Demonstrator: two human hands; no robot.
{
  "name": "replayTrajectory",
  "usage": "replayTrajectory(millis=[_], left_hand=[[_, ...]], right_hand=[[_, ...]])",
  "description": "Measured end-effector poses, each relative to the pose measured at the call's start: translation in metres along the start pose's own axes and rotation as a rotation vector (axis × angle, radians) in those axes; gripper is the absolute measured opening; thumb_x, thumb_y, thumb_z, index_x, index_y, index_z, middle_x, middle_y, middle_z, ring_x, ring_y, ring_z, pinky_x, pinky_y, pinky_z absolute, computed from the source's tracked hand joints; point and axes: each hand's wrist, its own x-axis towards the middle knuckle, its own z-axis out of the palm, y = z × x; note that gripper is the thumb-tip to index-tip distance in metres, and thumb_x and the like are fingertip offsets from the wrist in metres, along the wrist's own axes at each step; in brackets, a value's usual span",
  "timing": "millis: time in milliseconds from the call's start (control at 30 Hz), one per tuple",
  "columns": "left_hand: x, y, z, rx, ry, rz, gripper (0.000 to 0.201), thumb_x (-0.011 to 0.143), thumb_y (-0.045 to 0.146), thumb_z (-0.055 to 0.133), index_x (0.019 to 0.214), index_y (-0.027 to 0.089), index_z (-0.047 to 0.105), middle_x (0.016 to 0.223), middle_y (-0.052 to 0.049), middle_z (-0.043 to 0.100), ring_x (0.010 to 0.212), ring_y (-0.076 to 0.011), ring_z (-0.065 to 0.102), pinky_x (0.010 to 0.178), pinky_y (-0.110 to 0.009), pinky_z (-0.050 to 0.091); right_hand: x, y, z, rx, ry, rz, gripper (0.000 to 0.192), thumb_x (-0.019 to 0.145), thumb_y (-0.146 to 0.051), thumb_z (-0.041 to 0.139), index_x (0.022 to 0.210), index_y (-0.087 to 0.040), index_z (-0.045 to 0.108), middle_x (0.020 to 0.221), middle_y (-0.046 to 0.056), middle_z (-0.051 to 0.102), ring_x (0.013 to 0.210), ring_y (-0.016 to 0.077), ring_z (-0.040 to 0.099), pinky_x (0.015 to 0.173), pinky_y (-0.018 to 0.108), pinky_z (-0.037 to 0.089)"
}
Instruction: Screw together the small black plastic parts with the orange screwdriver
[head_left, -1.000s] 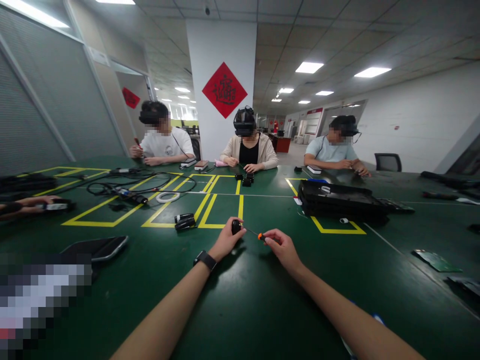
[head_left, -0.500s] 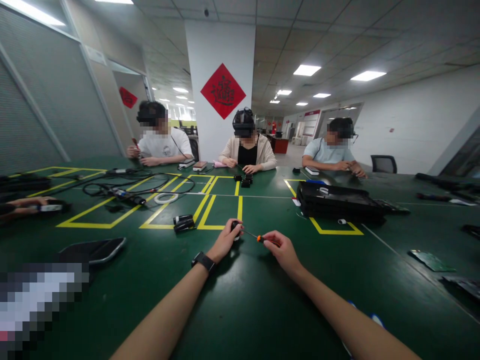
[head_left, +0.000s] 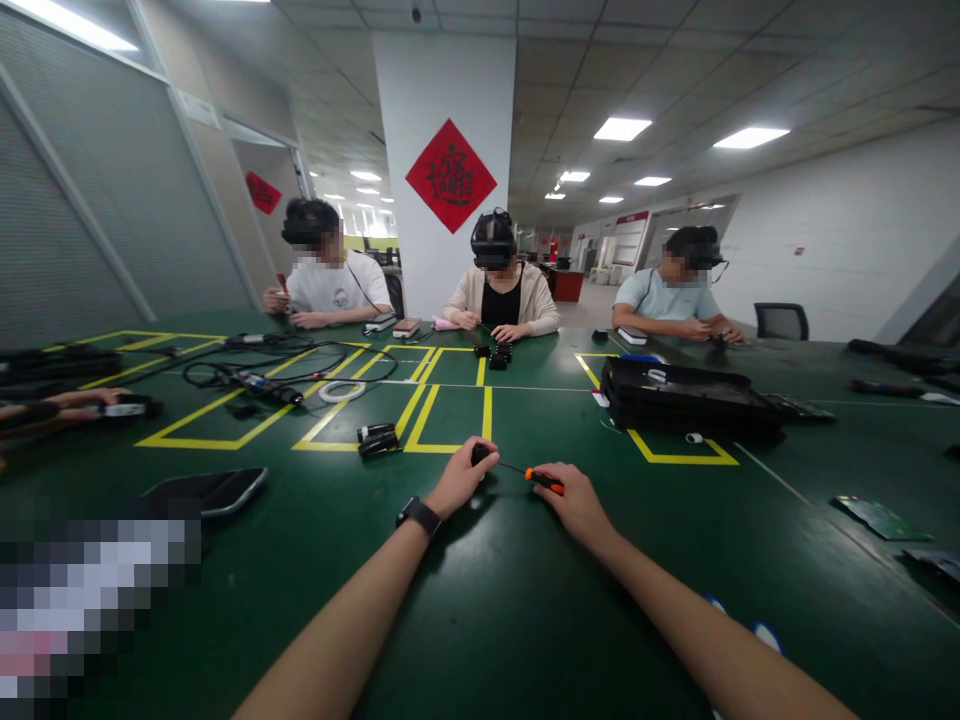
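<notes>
Holding a small black part (head_left: 478, 455) in your left hand (head_left: 459, 480), you keep it low over the green counter (head_left: 525, 600), just in front of the yellow taped outline (head_left: 420, 425); that grip is clenched around the part, fingers wrapped over it. Your right hand (head_left: 576, 500) is closed on the orange handle of a small screwdriver (head_left: 534, 475), whose thin shaft runs left to meet the black part. Both forearms reach forward, and a dark watch (head_left: 418, 516) sits on your left wrist.

Two small black cylinders (head_left: 377, 440) lie just beyond and left of your left hand. A dark phone-like slab (head_left: 214, 490) lies well to the left. A black case (head_left: 690, 400) sits to the far right. Three other persons sit across the counter, their hands at small items before them.
</notes>
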Motion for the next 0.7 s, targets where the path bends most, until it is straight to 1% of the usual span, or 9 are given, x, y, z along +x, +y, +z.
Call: replayTrajectory(millis=[133,267,400,500,600,700], left_hand=[[-0.001,0.0022,0.0004,0.03,-0.003,0.011,0.022,0.077,0.036,0.051,0.089,0.019,0.054,0.088,-0.002,0.058,0.082,-0.0159,0.053,0.076,-0.03,0.041],[-0.0018,0.0022,0.0021,0.032,-0.001,0.004,0.02,0.077,0.036,0.05,0.089,0.019,0.053,0.086,-0.002,0.057,0.08,-0.0153,0.053,0.074,-0.029,0.041],[-0.002,0.0013,0.0032,0.035,-0.02,0.028,0.019,0.077,0.034,0.052,0.088,0.019,0.052,0.085,-0.001,0.056,0.08,-0.0143,0.052,0.075,-0.028,0.041],[-0.0023,0.0021,0.003,0.047,-0.037,0.048,0.02,0.075,0.032,0.055,0.089,0.02,0.05,0.085,0.0,0.055,0.08,-0.0138,0.052,0.076,-0.028,0.04],[-0.0028,0.0033,0.0024,0.051,-0.051,0.046,0.02,0.074,0.031,0.055,0.09,0.02,0.049,0.087,0.0,0.055,0.081,-0.0135,0.052,0.077,-0.027,0.04],[-0.0026,0.0038,0.0024,0.055,-0.055,0.032,0.021,0.074,0.031,0.056,0.09,0.019,0.049,0.087,0.0,0.055,0.081,-0.0137,0.052,0.077,-0.028,0.04]], right_hand=[[0.0026,-0.0002,-0.0014,-0.059,-0.034,-0.037,0.022,0.08,-0.032,0.051,0.096,-0.021,0.062,0.092,0.005,0.059,0.088,0.0184,0.05,0.079,0.033,0.038],[0.0034,-0.0005,-0.0015,-0.083,-0.016,-0.051,0.024,0.086,-0.026,0.039,0.089,-0.02,0.062,0.091,0.005,0.057,0.088,0.0171,0.048,0.081,0.032,0.037],[0.0024,0.0003,-0.0028,-0.034,0.029,-0.057,0.014,0.08,-0.022,0.049,0.09,-0.019,0.059,0.091,0.004,0.056,0.089,0.0168,0.048,0.082,0.032,0.037],[0.0013,-0.0002,-0.0037,-0.008,0.05,-0.034,0.02,0.075,-0.023,0.056,0.094,-0.019,0.057,0.094,0.004,0.056,0.09,0.0176,0.049,0.081,0.032,0.038],[0.0008,-0.0014,-0.0037,-0.017,0.03,-0.033,0.02,0.078,-0.026,0.052,0.096,-0.019,0.058,0.094,0.005,0.057,0.09,0.018,0.049,0.081,0.032,0.038],[0.0009,-0.0018,-0.0036,-0.03,0.003,-0.053,0.017,0.082,-0.026,0.047,0.09,-0.019,0.06,0.091,0.005,0.058,0.089,0.0176,0.049,0.081,0.032,0.038]])
